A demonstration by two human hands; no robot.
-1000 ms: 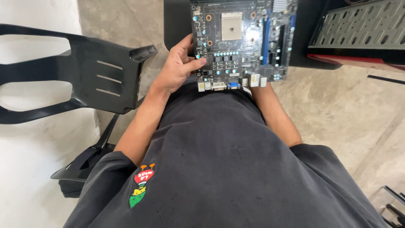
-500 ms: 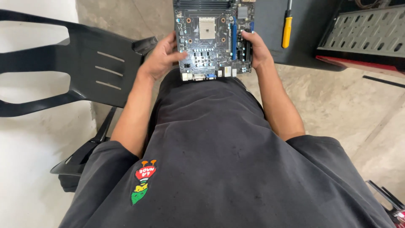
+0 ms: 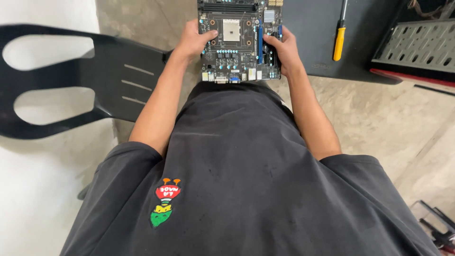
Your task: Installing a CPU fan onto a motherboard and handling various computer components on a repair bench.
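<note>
**Both hands now on the circuit board**

Since the earliest frame, when only the left hand showed on the board and the right was hidden beneath it, the right hand has come up onto the near right edge, and a screwdriver has come into view as the camera shifted.

Now the left hand [image 3: 193, 41] clamps the left edge of the dark computer board [image 3: 239, 40], thumb laid over the top face and pointing toward the pale square socket, the other fingers tucked under and out of sight. On the opposite side, the right hand [image 3: 283, 47] grips the right edge the same way, thumb on top beside the blue slot. Both forearms reach straight out from the body, elbows bent, holding the board level in front of the black shirt [image 3: 246, 180].

At the top of the frame the board's far end is cut off. Whether it rests on anything cannot be told.

Beyond it lies a dark mat [image 3: 327, 42] bearing the screwdriver [image 3: 338, 40], yellow-handled with its tip cut off. A black plastic chair [image 3: 95, 80] stands to the left, a perforated metal panel [image 3: 419, 45] to the far right, all on a grey concrete floor [image 3: 388, 123].
</note>
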